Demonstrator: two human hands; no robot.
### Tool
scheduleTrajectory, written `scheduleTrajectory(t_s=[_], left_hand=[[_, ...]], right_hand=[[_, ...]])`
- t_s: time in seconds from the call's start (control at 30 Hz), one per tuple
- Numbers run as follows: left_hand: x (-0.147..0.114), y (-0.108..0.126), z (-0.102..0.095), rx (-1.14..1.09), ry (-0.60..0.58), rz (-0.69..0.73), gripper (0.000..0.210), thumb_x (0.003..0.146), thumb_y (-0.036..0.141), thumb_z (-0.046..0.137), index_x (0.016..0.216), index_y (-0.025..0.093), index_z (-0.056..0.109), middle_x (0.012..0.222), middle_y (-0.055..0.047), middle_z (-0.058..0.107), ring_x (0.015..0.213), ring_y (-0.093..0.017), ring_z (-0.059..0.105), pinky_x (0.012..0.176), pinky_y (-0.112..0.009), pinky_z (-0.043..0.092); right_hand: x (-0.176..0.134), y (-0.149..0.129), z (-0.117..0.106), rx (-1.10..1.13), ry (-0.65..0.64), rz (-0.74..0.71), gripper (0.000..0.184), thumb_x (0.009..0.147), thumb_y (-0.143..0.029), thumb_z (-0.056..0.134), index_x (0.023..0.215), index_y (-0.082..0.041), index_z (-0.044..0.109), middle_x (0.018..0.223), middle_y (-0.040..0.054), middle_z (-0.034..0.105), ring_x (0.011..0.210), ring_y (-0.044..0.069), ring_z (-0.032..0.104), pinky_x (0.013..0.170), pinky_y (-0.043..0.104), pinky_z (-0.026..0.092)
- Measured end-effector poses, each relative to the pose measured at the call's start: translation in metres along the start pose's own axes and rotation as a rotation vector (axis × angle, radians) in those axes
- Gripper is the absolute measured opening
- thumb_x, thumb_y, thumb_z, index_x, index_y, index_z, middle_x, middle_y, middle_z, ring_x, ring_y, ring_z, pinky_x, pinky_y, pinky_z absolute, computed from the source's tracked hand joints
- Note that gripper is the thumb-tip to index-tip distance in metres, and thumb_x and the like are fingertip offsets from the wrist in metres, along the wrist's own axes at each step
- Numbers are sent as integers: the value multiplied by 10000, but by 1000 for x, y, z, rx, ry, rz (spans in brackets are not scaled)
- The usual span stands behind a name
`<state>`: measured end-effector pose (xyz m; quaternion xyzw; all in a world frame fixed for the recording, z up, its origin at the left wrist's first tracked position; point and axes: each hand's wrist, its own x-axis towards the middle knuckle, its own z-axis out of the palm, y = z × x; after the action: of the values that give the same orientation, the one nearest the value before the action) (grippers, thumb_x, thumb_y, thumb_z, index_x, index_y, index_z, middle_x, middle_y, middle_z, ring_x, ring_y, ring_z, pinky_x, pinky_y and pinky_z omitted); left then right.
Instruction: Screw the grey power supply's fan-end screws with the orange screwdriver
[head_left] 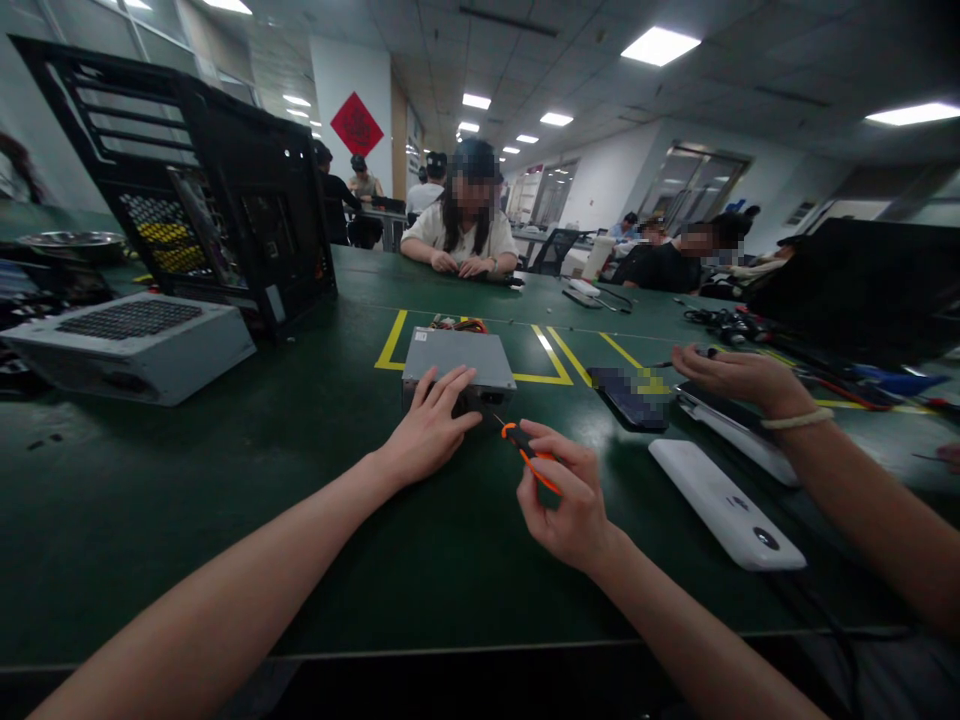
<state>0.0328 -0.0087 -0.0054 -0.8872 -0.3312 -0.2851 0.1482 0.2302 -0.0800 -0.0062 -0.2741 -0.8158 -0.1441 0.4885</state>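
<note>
A grey metal computer power supply [457, 352] sits on the green table in front of me, its bundle of cables at the far side. My left hand [431, 425] is laid over its near edge, fingers on the top and thumb by the front face, gripping it. Between the fingers of my right hand [566, 500] is a black-and-orange screwdriver [519, 440]. Its thin shaft points at the near face of the power supply, close to my left thumb. I cannot tell whether the tip touches a screw.
On the left stand a black computer case [262, 220] and a second power supply [180, 350]. To the right lie a dark phone [626, 400] and a white device [724, 500] with a cable. A co-worker's hand [739, 378] reaches in there. Another person [461, 225] sits opposite.
</note>
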Motion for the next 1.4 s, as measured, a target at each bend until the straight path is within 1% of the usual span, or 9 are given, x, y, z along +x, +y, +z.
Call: scheduleTrajectory(t_s=[0.13, 0.23, 0.4, 0.6, 0.73, 0.9, 1.0, 1.17, 1.4], left_hand=[[-2, -4, -3, 0, 7, -16, 235, 795, 104, 499, 968, 194, 630, 1390, -139, 337, 1336, -269, 245, 1087, -517, 182], [-2, -6, -2, -4, 14, -26, 237, 797, 103, 497, 972, 198, 625, 1381, -133, 356, 1328, -258, 266, 1088, -503, 187], [-2, -7, -1, -21, 26, -23, 232, 801, 98, 487, 967, 191, 618, 1365, -125, 389, 1314, -249, 298, 1079, -483, 224], [-3, -7, 0, -25, 56, -28, 220, 800, 100, 484, 951, 196, 611, 1361, -110, 409, 1302, -254, 323, 1064, -498, 260], [-2, -7, 0, -20, 58, -36, 221, 801, 92, 474, 948, 188, 608, 1355, -110, 419, 1301, -247, 327, 1068, -482, 261], [-2, -7, 3, -14, 66, -45, 212, 811, 94, 463, 939, 179, 610, 1349, -114, 428, 1298, -240, 332, 1068, -462, 265], [-2, -7, 4, -25, 80, -53, 218, 813, 93, 459, 945, 180, 609, 1343, -108, 437, 1297, -236, 335, 1063, -458, 274], [-1, -6, 5, -22, 94, -58, 219, 821, 99, 451, 956, 185, 600, 1338, -102, 443, 1290, -228, 346, 1054, -456, 284], [0, -5, 4, -45, 110, -75, 182, 864, 144, 428, 968, 173, 575, 1309, -99, 480, 1264, -202, 381, 1057, -414, 276]], right_hand=[[17, 0, -6, -196, -54, -120, 328, 749, -114, 598, 1035, -204, 467, 1021, 86, 510, 1003, 245, 553, 746, 408, 546], [30, 1, -9, -287, 0, -136, 317, 758, -122, 613, 1025, -221, 474, 948, 64, 556, 858, 195, 561, 684, 358, 530], [26, 4, -1, -167, 97, -48, 423, 740, -53, 576, 1093, -240, 436, 1082, 87, 557, 990, 207, 567, 767, 378, 531], [12, 8, 0, -97, -26, -78, 408, 750, -61, 576, 1088, -258, 457, 1066, 69, 584, 977, 201, 588, 768, 367, 546], [11, 6, -1, -23, -5, -33, 472, 732, -56, 571, 1137, -238, 410, 1124, 103, 551, 1026, 222, 565, 767, 392, 552], [12, 5, -1, -47, -9, -40, 417, 733, -57, 599, 1073, -242, 443, 1074, 83, 534, 988, 197, 567, 737, 344, 554], [12, 4, -2, 4, 2, -36, 446, 730, -33, 562, 1107, -221, 414, 1114, 103, 517, 1029, 209, 561, 773, 373, 545], [11, 4, -3, -88, 6, -41, 391, 725, -82, 616, 1049, -226, 453, 1037, 79, 540, 962, 204, 570, 728, 351, 543], [13, 5, -4, -93, 48, 2, 403, 726, -92, 609, 1068, -236, 451, 1062, 80, 545, 957, 210, 576, 733, 369, 543]])
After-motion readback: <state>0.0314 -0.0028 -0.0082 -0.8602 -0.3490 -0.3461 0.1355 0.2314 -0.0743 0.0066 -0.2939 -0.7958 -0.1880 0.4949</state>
